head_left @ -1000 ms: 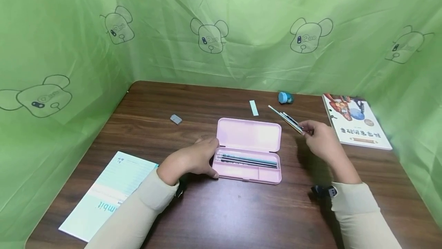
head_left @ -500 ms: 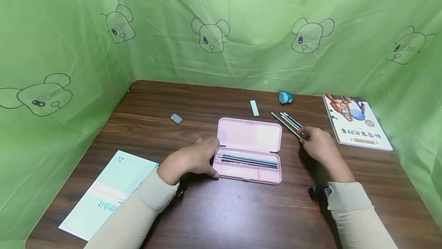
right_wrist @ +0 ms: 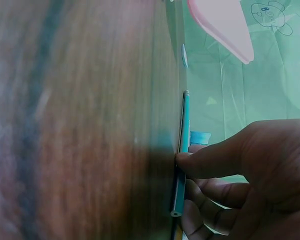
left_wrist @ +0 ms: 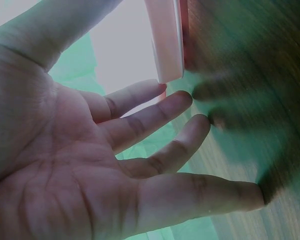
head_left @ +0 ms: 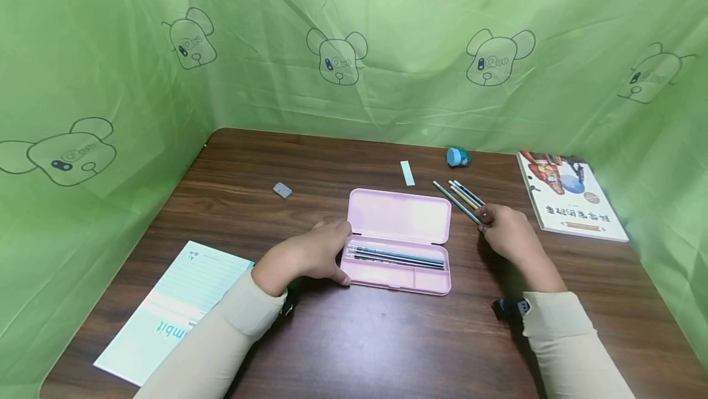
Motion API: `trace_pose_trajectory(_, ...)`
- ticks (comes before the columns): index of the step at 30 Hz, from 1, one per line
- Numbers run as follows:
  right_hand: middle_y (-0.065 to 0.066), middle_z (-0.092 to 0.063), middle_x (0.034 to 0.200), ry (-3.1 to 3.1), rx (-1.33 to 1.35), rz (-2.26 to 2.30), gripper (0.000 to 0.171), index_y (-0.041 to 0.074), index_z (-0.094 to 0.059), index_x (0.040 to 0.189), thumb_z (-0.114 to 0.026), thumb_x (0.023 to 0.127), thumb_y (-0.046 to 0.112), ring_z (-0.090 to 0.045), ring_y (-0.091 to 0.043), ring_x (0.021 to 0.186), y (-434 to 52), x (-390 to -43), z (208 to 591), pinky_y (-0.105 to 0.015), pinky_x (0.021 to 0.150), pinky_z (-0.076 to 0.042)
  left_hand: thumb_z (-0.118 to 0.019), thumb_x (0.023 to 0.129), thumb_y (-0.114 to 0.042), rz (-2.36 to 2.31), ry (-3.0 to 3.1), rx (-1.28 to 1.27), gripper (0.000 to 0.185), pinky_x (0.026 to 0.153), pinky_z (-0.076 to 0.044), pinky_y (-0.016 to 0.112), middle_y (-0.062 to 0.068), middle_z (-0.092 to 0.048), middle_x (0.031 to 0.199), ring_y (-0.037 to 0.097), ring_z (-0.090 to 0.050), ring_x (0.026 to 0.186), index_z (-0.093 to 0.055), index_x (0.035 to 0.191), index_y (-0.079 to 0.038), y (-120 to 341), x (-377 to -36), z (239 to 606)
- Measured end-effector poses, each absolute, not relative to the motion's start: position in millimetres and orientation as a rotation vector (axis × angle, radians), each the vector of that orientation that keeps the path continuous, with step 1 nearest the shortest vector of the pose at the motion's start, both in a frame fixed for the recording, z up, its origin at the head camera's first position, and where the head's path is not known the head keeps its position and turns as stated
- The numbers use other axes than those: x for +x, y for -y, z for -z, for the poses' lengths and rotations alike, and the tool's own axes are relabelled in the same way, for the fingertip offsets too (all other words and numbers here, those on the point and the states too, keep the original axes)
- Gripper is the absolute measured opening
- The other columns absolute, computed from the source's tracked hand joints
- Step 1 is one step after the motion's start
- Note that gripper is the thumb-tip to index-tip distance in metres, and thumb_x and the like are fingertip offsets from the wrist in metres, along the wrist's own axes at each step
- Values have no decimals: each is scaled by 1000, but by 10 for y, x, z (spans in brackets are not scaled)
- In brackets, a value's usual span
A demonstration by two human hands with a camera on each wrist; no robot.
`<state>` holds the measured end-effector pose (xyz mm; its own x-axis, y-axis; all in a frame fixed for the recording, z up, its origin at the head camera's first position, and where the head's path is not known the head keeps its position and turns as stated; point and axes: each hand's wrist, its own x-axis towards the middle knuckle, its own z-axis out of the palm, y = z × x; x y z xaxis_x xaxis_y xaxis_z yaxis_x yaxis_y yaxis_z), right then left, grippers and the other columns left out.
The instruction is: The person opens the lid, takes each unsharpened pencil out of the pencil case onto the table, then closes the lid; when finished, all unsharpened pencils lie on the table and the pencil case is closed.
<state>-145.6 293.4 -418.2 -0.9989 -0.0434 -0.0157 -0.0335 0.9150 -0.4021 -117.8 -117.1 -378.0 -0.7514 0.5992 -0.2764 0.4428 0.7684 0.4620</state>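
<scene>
In the head view, an open pink pencil case [head_left: 398, 202] lies mid-table with several pencils [head_left: 398, 257] in its long back compartment. My left hand [head_left: 312, 251] rests against its left end, thumb at the front corner; the left wrist view shows extended fingers [left_wrist: 160, 107] beside the case's edge. Right of the case, my right hand [head_left: 506, 230] pinches a teal pencil [right_wrist: 182, 150] low over the table, between thumb and fingers. Several other pencils [head_left: 467, 193] lie just beside it, their near ends hidden by the hand.
A blue pencil sharpener [head_left: 458, 157] and a pale strip [head_left: 407, 173] lie behind the case. A grey eraser [head_left: 283, 190] lies back left. A notebook [head_left: 160, 319] is partly under my left forearm; a book [head_left: 572, 196] lies at right. Green curtain [head_left: 409, 104] borders the table.
My right hand has shifted slightly nearer and left, drawing the teal pencil away from the other pencils. My left hand and the case have stayed in place.
</scene>
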Motion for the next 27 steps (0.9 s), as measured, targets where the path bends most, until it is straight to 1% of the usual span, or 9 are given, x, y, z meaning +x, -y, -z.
trace_pose_trajectory(4, -18, -77, 98, -3043, -62, 632, 21, 0, -77, 118, -72, 98, 2, -66, -36, 85, -2930, -1461, 4188, -58, 78, -54, -101, 83, -28, -518, -2548, 771, 70, 137, -30, 56, 18, -66, 139, 37, -58, 142, -58, 130, 2, 1170, -1175, 3787)
trace_pose_trajectory(6, -18, -78, 99, -3042, -69, 625, 21, 0, -76, 119, -73, 99, 4, -66, -36, 85, -2922, -1458, 4164, -57, 77, -54, -101, 83, -28, -516, -2546, 764, 71, 137, -30, 56, 18, -65, 140, 37, -58, 143, -58, 131, 2, 1168, -1175, 3788)
trace_pose_trajectory(10, -20, -75, 101, -3072, -104, 610, 30, 1, -74, 127, -76, 100, 13, -65, -36, 86, -2857, -1403, 4003, -56, 75, -53, -101, 83, -29, -510, -2544, 764, 71, 135, -31, 54, 17, -65, 139, 36, -58, 142, -58, 131, 1, 1165, -1178, 3778)
trace_pose_trajectory(13, -23, -76, 111, -3079, -218, 658, 36, 2, -74, 134, -79, 102, 17, -70, -39, 95, -2703, -1307, 3821, -60, 81, -56, -101, 83, -29, -508, -2545, 766, 70, 135, -32, 53, 17, -65, 138, 36, -58, 141, -58, 129, 1, 1164, -1182, 3769)
trace_pose_trajectory(15, -22, -78, 116, -3037, -374, 712, 36, 2, -74, 135, -79, 101, 15, -73, -39, 102, -2553, -1230, 3735, -62, 87, -59, -101, 83, -29, -503, -2545, 764, 70, 135, -32, 53, 17, -65, 138, 36, -58, 141, -57, 129, 1, 1165, -1181, 3764)
trace_pose_trajectory(17, -19, -79, 117, -2950, -562, 741, 35, 2, -75, 135, -79, 101, 9, -76, -36, 106, -2389, -1155, 3700, -61, 93, -62, -101, 83, -29, -501, -2546, 757, 71, 135, -32, 53, 16, -65, 139, 36, -58, 142, -57, 130, 0, 1167, -1179, 3762)
trace_pose_trajectory(20, -11, -82, 117, -2807, -772, 711, 33, 2, -77, 132, -79, 100, 4, -78, -29, 108, -2174, -1065, 3724, -55, 96, -65, -101, 83, -29, -498, -2547, 756, 71, 135, -31, 54, 16, -65, 138, 36, -58, 142, -57, 130, 0, 1170, -1176, 3762)
trace_pose_trajectory(22, -10, -82, 120, -2744, -824, 662, 33, 2, -77, 132, -79, 99, 2, -78, -27, 111, -2069, -1019, 3757, -54, 99, -65, -101, 83, -29, -501, -2549, 762, 70, 136, -31, 54, 16, -65, 137, 36, -59, 141, -58, 129, 0, 1170, -1177, 3762)
trace_pose_trajectory(27, -12, -81, 130, -2696, -821, 542, 37, 2, -76, 137, -76, 100, -1, -77, -27, 120, -1925, -942, 3804, -55, 106, -62, -101, 83, -29, -500, -2548, 780, 70, 136, -30, 55, 16, -66, 135, 35, -60, 138, -58, 128, 1, 1162, -1186, 3758)
